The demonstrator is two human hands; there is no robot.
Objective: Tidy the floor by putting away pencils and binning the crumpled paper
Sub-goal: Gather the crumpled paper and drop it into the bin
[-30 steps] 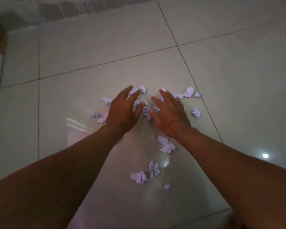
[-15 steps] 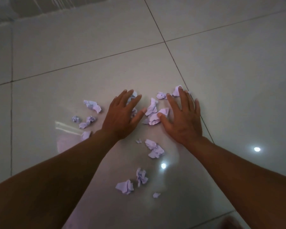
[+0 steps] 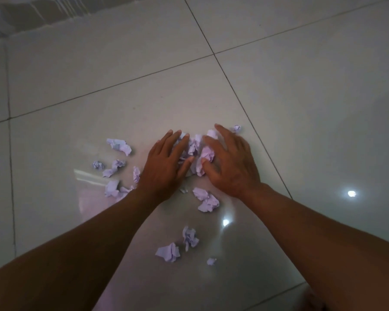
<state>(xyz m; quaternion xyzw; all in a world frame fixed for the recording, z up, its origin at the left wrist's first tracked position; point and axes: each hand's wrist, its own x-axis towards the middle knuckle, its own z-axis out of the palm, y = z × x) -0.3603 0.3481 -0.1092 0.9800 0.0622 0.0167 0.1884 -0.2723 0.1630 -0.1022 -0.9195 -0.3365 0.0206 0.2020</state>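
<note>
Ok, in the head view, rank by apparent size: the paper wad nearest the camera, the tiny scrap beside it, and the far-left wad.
1-2. Nearest wad and far-left wad: alike; nearness makes it unsure.
3. Tiny scrap.

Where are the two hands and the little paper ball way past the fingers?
left hand [image 3: 166, 163], head view, back of the hand.
right hand [image 3: 230, 162], head view, back of the hand.
little paper ball [image 3: 237, 128], head view, its middle.

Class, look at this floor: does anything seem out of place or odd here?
Yes. Crumpled paper scraps litter the tiled floor. Some sit bunched between the left hand and right hand; others lie scattered left of them and nearer the person. No bin or pencils show.
</note>
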